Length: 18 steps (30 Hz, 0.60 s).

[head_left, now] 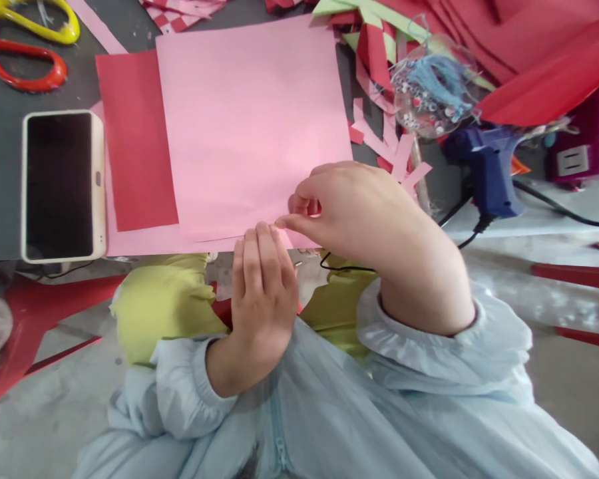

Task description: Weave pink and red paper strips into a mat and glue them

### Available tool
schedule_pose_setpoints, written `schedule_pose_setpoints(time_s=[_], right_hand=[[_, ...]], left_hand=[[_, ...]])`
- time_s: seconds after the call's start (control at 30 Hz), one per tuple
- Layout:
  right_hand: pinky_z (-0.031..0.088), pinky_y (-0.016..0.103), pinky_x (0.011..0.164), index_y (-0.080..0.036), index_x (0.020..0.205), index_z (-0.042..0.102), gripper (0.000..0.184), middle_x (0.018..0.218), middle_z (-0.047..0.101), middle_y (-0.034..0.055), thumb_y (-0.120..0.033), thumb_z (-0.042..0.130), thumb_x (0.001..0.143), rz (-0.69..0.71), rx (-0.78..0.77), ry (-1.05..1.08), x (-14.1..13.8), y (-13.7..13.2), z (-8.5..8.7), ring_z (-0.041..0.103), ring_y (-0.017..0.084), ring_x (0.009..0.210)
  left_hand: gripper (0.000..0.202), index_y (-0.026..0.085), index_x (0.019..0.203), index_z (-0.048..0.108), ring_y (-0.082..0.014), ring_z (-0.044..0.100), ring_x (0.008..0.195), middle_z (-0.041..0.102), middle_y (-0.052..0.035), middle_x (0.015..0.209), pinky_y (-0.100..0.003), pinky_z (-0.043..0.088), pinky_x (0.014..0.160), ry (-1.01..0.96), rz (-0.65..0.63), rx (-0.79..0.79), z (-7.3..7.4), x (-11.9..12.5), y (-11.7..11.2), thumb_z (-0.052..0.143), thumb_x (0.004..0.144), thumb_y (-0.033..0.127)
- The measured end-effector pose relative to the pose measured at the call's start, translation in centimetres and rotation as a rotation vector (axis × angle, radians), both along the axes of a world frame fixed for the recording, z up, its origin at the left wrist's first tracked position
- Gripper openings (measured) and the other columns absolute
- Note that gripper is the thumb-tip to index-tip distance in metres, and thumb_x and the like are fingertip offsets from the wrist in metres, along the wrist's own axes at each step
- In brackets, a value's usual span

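A large sheet of pink paper (249, 126) lies at the table's front edge, over a red paper strip (137, 140) and more pink paper. My left hand (264, 286) rests with its fingers stretched out side by side, their tips on the near edge of the sheet. Just to the right, my right hand (349, 206) has thumb and forefinger pinched at that same edge, its other fingers curled. What exactly lies between the pinching tips is partly hidden.
At the left are a phone (57, 186) and scissors (24, 73) with yellow and orange handles. Paper scraps (379, 133), a clear dish of beads (429, 93), a blue glue gun (494, 169) with its cord, and red paper sheets (544, 40) lie to the right.
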State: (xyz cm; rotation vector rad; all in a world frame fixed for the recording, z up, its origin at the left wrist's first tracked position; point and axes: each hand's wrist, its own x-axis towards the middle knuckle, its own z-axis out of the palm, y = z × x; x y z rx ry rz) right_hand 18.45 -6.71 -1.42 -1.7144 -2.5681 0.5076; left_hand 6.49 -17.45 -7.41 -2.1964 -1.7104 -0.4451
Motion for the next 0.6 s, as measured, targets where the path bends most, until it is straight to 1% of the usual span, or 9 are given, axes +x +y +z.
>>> schedule_pose_setpoints(time_s=[0.1,0.23,0.3,0.43,0.53,0.6], right_hand=[[0.045,0.036,0.074,-0.019,0.081,0.074,0.023,0.083,0.073,0.0097,-0.035,0.060,0.090,-0.004,-0.009,0.005,0.0,0.0,0.2,0.066,0.026,0.083],[0.044,0.035,0.071,-0.021,0.078,0.074,0.025,0.081,0.073,0.0084,-0.038,0.060,0.089,-0.001,-0.055,0.013,0.8,0.3,0.6,0.066,0.025,0.081],[0.044,0.035,0.070,-0.022,0.076,0.074,0.025,0.081,0.073,0.0074,-0.039,0.061,0.088,-0.029,-0.071,0.010,1.6,0.4,0.9,0.067,0.025,0.080],[0.043,0.035,0.067,-0.024,0.074,0.076,0.024,0.080,0.074,0.0065,-0.040,0.063,0.087,-0.122,-0.064,-0.018,3.2,0.3,1.1,0.068,0.025,0.077],[0.044,0.035,0.067,-0.024,0.074,0.076,0.026,0.081,0.075,0.0058,-0.042,0.063,0.087,-0.156,-0.044,-0.026,3.7,0.1,1.2,0.068,0.025,0.075],[0.044,0.035,0.068,-0.023,0.075,0.077,0.025,0.083,0.075,0.0059,-0.040,0.062,0.088,-0.159,-0.044,-0.031,3.6,0.0,1.2,0.069,0.025,0.077]], left_hand=[[0.046,-0.008,0.130,0.056,-0.0319,0.066,0.119,0.068,-0.0253,0.126,-0.044,0.050,0.110,0.038,0.009,0.042,-0.1,0.2,0.2,0.054,0.098,0.024],[0.047,-0.006,0.133,0.055,-0.0308,0.066,0.120,0.068,-0.0240,0.127,-0.044,0.051,0.110,0.024,0.013,0.046,-0.4,0.1,0.2,0.054,0.098,0.026],[0.047,-0.004,0.136,0.053,-0.0303,0.064,0.123,0.068,-0.0229,0.129,-0.044,0.050,0.111,0.005,0.016,0.039,-0.5,-0.1,0.1,0.053,0.099,0.026],[0.047,-0.004,0.138,0.052,-0.0304,0.064,0.124,0.067,-0.0228,0.131,-0.043,0.050,0.112,0.002,0.004,0.009,-0.3,-0.3,0.1,0.053,0.097,0.019],[0.047,-0.005,0.137,0.053,-0.0309,0.064,0.123,0.067,-0.0241,0.130,-0.043,0.050,0.111,0.021,-0.002,0.003,-0.1,-0.4,0.1,0.055,0.096,0.019],[0.048,-0.004,0.137,0.053,-0.0316,0.064,0.124,0.066,-0.0248,0.131,-0.044,0.049,0.111,0.027,-0.004,-0.005,0.0,-0.4,0.1,0.057,0.096,0.019]])
